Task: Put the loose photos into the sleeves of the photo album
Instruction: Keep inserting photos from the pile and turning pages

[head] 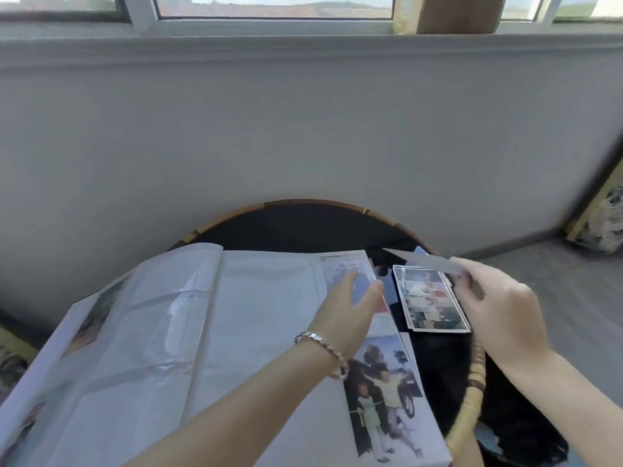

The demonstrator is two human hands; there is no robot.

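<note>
Pinching a loose photo (425, 263), the right hand (499, 311) hovers over the stack (429, 303) right of the album (263, 298); the left hand (349, 306) holds its fingers straight above its page.

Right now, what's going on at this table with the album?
A person is filling an open photo album on a round table. The right hand pinches one loose photo above a small stack of photos lying beside the album. The left hand is open over the right page, which already holds sleeved photos.
</note>
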